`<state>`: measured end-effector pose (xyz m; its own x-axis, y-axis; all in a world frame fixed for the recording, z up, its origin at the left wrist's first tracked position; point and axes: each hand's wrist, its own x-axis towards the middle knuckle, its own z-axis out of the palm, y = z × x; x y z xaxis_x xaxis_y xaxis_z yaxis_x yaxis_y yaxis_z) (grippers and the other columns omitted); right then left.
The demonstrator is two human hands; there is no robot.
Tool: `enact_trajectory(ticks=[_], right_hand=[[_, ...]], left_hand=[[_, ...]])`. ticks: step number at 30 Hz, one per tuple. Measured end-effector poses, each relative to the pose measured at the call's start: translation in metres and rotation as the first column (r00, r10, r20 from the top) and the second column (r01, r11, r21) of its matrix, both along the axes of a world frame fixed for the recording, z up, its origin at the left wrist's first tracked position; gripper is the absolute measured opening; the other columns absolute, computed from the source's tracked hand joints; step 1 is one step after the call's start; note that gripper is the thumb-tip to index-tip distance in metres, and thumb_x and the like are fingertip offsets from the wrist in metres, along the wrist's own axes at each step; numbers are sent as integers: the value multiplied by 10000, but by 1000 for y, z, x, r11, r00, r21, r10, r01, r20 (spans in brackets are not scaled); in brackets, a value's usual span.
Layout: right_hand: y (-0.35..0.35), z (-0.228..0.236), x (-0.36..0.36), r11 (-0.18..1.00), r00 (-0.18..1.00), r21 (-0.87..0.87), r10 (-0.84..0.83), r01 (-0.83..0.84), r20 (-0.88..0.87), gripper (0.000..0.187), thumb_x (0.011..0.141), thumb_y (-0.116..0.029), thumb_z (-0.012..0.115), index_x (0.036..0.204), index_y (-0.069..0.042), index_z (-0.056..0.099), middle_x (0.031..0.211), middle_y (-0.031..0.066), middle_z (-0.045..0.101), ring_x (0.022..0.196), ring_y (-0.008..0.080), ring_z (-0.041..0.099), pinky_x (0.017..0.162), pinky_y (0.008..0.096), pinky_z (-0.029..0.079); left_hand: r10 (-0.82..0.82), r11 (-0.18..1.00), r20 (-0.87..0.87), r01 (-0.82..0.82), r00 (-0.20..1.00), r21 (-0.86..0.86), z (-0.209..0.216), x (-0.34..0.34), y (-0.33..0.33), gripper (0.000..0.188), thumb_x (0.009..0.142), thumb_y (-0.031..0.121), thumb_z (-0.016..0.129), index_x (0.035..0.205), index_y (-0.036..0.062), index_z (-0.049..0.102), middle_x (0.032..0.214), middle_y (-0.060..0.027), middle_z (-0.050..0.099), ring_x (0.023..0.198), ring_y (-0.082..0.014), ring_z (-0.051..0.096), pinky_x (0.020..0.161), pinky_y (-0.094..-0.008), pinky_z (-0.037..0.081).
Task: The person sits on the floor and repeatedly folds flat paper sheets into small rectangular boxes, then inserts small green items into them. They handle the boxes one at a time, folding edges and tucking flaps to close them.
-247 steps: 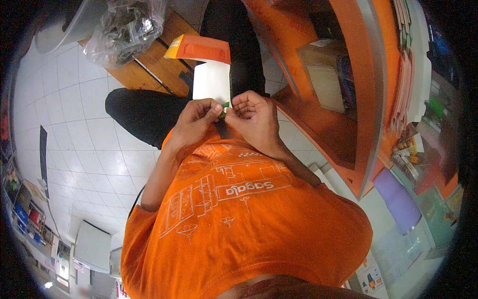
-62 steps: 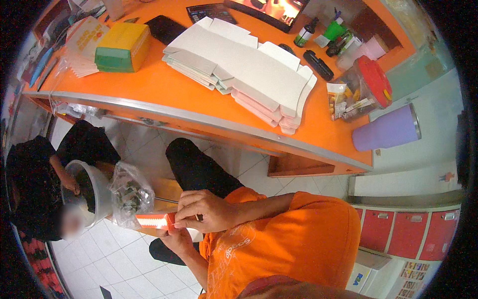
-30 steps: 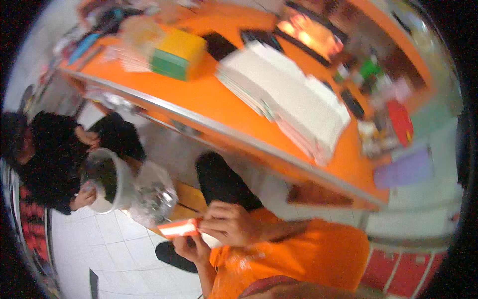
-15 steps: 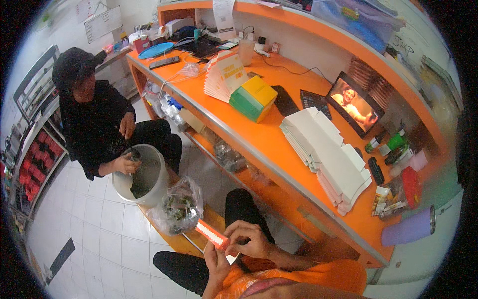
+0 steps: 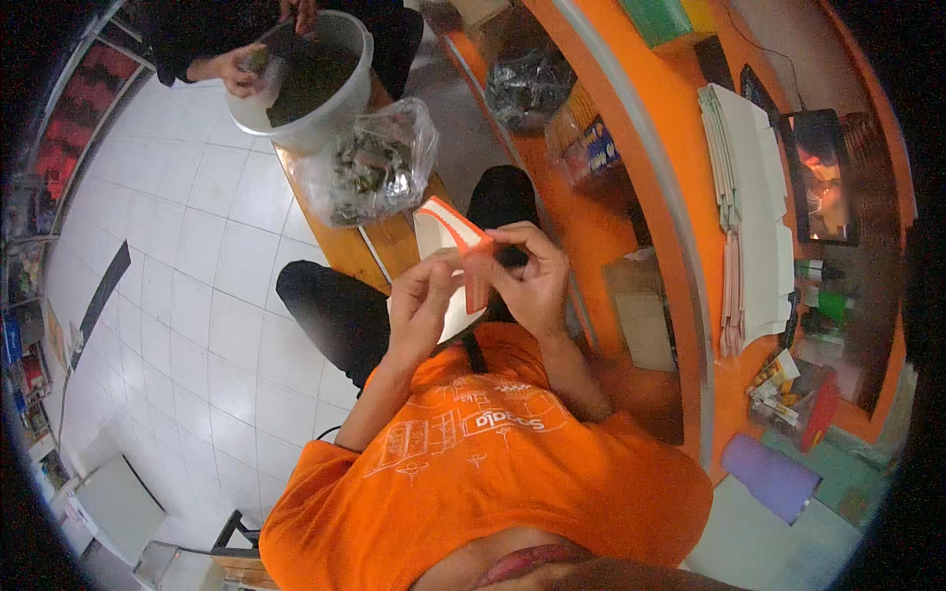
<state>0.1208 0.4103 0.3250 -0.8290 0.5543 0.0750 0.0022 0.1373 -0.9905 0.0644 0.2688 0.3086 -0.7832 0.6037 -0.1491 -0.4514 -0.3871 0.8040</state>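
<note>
Between my two hands, above my lap, is a partly folded orange-and-white paper carton [image 5: 455, 225] with a zigzag white pattern along its edge. My left hand [image 5: 424, 300] grips its near left side, fingers closed. My right hand [image 5: 532, 281] pinches the right corner, thumb and fingers bent around the orange edge. A pale inner face of the carton shows below and left of the fingers. Just beyond it, a clear plastic bag [image 5: 379, 163] of dark green, leafy-looking pieces rests on a wooden bench [image 5: 340, 246].
A co-worker's hand [image 5: 239, 71] is at a white bucket [image 5: 363, 59] of dark contents. On the orange counter [image 5: 680, 128] to the right lie a stack of flat cartons [image 5: 754, 212], a screen [image 5: 823, 177] and a purple tumbler [image 5: 772, 478]. A cardboard box [image 5: 641, 310] sits underneath.
My view has tilted down toward my lap. The carton, a narrow strip before, now shows more of its pale inside, and my right hand has shifted to its right corner.
</note>
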Motion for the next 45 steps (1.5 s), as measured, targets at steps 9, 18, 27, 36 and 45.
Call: enact_trajectory(ticks=[9, 18, 27, 36, 45], right_hand=[[29, -31, -11, 992, 998, -101, 67, -69, -18, 341, 916, -134, 694, 1222, -12, 608, 1225, 97, 599, 1094, 162, 592, 881, 290, 529], [7, -32, -8, 900, 913, -162, 406, -405, -30, 639, 949, -214, 665, 1469, -11, 355, 1377, 111, 517, 1252, 182, 501, 1050, 324, 412], [10, -46, -11, 845, 893, -289, 434, -450, -121, 434, 1028, -300, 529, 1331, 10, 538, 1179, 56, 629, 1069, 126, 573, 921, 277, 473], [20, -53, -10, 853, 962, -453, 269, -258, -41, 277, 1025, -267, 543, 1030, -16, 661, 788, -47, 621, 680, 9, 533, 593, 191, 435], [5, -38, -13, 960, 993, -253, 121, -115, 9, 278, 1006, -274, 574, 925, -31, 683, 736, -48, 621, 657, 10, 528, 569, 213, 432]], left_hand=[[29, 982, -36, -36, 999, -187, -28, -26, -17, 199, 980, 191, 631, 1003, -1, 677, 840, 22, 659, 747, -44, 571, 700, -214, 454], [58, 965, -324, -136, 944, -224, -32, -11, -5, 163, 890, 15, 679, 1050, -3, 705, 992, -42, 608, 922, -108, 558, 810, -238, 438], [-170, 914, -516, -62, 840, -402, -7, -7, -2, 181, 899, 5, 615, 1067, -45, 659, 1027, -144, 623, 927, -239, 605, 851, -295, 462], [-339, 723, -245, 85, 908, -686, 70, -39, -63, 328, 998, 187, 539, 1244, -24, 590, 1181, -153, 651, 1079, -224, 617, 919, -333, 480], [-133, 896, -401, -63, 906, -440, -21, -44, -28, 377, 1049, 271, 477, 915, -32, 656, 698, 14, 597, 642, -50, 532, 565, -226, 410]])
